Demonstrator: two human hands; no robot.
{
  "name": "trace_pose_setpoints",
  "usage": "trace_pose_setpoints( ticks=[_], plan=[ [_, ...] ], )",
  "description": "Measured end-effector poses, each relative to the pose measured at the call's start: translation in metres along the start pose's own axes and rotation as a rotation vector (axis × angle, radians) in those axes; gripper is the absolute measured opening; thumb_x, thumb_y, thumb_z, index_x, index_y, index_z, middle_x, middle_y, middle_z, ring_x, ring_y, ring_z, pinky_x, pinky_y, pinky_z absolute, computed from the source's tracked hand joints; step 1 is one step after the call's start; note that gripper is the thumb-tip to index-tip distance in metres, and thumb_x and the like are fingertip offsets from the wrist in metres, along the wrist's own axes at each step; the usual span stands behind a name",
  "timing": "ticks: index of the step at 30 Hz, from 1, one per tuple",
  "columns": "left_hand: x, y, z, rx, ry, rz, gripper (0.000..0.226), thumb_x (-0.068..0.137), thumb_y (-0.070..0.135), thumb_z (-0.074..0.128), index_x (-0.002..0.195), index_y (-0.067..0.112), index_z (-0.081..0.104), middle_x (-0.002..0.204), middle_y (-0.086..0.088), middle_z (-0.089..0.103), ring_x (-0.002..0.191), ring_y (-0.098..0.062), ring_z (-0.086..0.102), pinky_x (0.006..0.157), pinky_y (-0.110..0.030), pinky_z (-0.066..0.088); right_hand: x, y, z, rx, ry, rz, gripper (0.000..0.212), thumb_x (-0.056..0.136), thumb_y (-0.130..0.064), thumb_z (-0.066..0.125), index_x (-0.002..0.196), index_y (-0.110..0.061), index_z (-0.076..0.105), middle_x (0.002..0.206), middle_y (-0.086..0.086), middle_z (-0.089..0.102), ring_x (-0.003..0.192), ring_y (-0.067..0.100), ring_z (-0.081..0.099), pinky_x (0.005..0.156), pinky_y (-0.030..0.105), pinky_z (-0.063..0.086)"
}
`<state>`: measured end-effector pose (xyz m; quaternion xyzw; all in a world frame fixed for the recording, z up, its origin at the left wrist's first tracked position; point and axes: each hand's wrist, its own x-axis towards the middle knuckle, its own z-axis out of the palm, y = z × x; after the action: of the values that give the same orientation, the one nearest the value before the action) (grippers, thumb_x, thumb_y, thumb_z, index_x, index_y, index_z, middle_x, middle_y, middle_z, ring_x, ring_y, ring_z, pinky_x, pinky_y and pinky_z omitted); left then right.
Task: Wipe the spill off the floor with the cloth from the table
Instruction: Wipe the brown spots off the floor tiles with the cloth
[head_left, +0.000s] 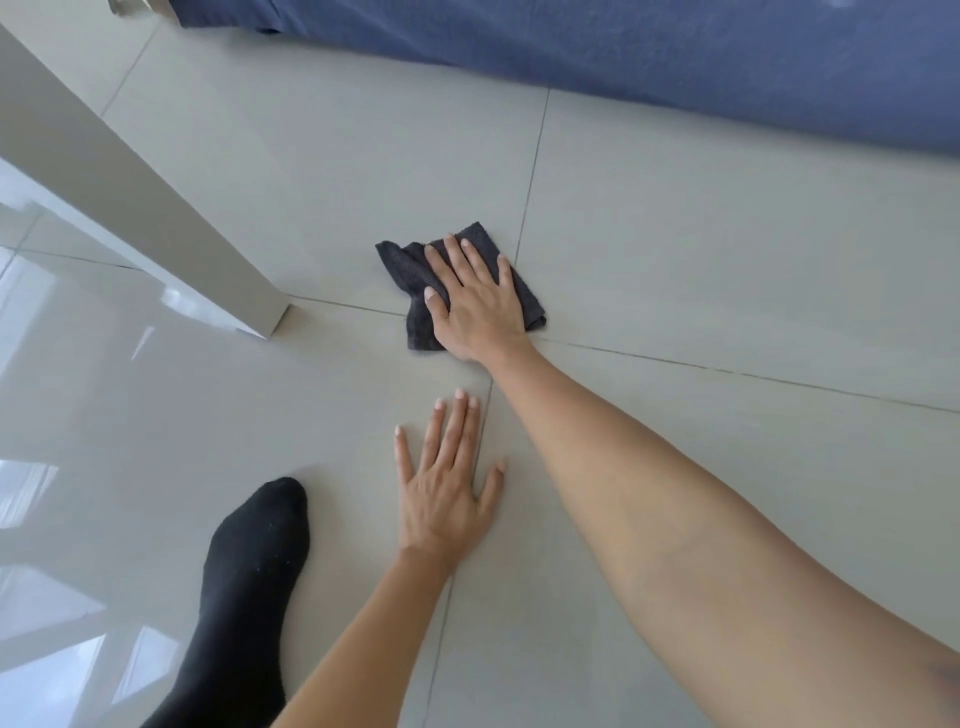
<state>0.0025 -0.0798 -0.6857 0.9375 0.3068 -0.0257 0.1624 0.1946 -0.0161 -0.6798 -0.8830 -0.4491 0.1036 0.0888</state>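
Observation:
A small dark grey cloth (402, 265) lies flat on the pale tiled floor (675, 249), near where the tile joints cross. My right hand (475, 299) presses flat on top of the cloth, fingers spread, covering most of it. My left hand (447, 480) rests palm down on the bare floor just below, fingers spread, holding nothing. No wet spill shows on the tiles around the cloth.
A white table leg (156, 223) slants down to the floor left of the cloth. Blue fabric (675, 57) hangs along the top edge. My foot in a black sock (249, 571) stands at the lower left. Glossy reflections cover the left tiles.

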Motion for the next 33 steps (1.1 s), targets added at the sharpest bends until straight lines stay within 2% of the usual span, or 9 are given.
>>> trace_pose_setpoints(
  ticks=[3,8,12,20,33],
  plan=[
    [0.000,0.016,-0.001,0.010,0.006,0.051,0.060,0.093,0.041,0.028,0.149,0.019,0.030,0.156,0.006,0.024,0.144,-0.014,0.020,0.115,-0.050,0.010,-0.025,0.043,-0.009,0.010,-0.007,0.084,0.055,0.101,-0.041,0.019,0.154,-0.028,0.011,0.163,-0.005,0.004,0.150,0.013,0.001,0.119,0.048,0.002],
    [-0.013,0.076,0.015,-0.108,-0.052,0.121,0.063,0.094,0.046,0.022,0.151,0.023,0.016,0.157,0.013,0.008,0.145,-0.005,0.005,0.116,-0.038,-0.006,-0.071,0.126,-0.027,0.000,0.013,0.237,0.055,0.101,-0.041,0.017,0.154,-0.028,0.009,0.163,-0.006,0.002,0.150,0.012,0.000,0.119,0.047,0.001],
    [-0.021,0.083,0.030,-0.038,-0.042,0.089,0.065,0.093,0.048,0.025,0.152,0.022,0.015,0.158,0.009,0.010,0.144,-0.004,0.004,0.117,-0.042,0.001,-0.109,0.195,-0.039,-0.021,0.025,0.340,0.054,0.102,-0.041,0.017,0.154,-0.029,0.008,0.163,-0.006,0.001,0.150,0.012,0.000,0.120,0.047,0.003],
    [-0.022,0.084,0.025,-0.025,-0.048,0.082,0.067,0.092,0.051,0.021,0.153,0.025,0.008,0.158,0.012,0.004,0.145,-0.002,-0.001,0.118,-0.039,-0.004,-0.179,0.320,-0.065,-0.006,0.060,0.543,0.054,0.102,-0.039,0.016,0.154,-0.028,0.008,0.163,-0.006,0.002,0.150,0.012,0.000,0.120,0.047,0.002],
    [-0.021,0.087,0.025,-0.011,-0.039,0.071,0.068,0.091,0.053,0.021,0.153,0.027,0.008,0.158,0.014,0.005,0.144,0.000,-0.001,0.118,-0.036,-0.004,-0.279,0.426,-0.089,0.049,0.099,0.891,0.056,0.101,-0.041,0.012,0.154,-0.026,0.004,0.163,-0.005,-0.002,0.150,0.014,-0.002,0.120,0.048,0.000]
  ],
)
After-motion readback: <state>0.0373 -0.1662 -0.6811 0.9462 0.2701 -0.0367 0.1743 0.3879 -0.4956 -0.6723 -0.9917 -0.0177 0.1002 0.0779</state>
